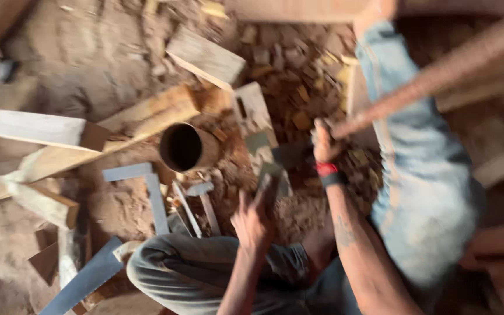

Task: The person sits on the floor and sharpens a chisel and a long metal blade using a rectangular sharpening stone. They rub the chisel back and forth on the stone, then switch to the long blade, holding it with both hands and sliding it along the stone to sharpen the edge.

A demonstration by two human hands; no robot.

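A: What lies at the left?

B: Pale wooden planks point(30, 128) on sawdust, then a metal square point(147, 192) and a round tube point(185, 147) lying on its side.

A: And the hands?

B: The left hand point(252, 221) touches a small flat piece point(266, 175) on the ground just right of the tube; the picture is too blurred to tell how its fingers sit. The right hand point(324, 143), further right, is clenched on a long wooden handle point(438, 73) slanting up to the right.

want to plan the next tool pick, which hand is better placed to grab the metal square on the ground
Left, probably. The left hand hovers low near the metal square; the right hand is raised, its grip apparently closed on a long handle.
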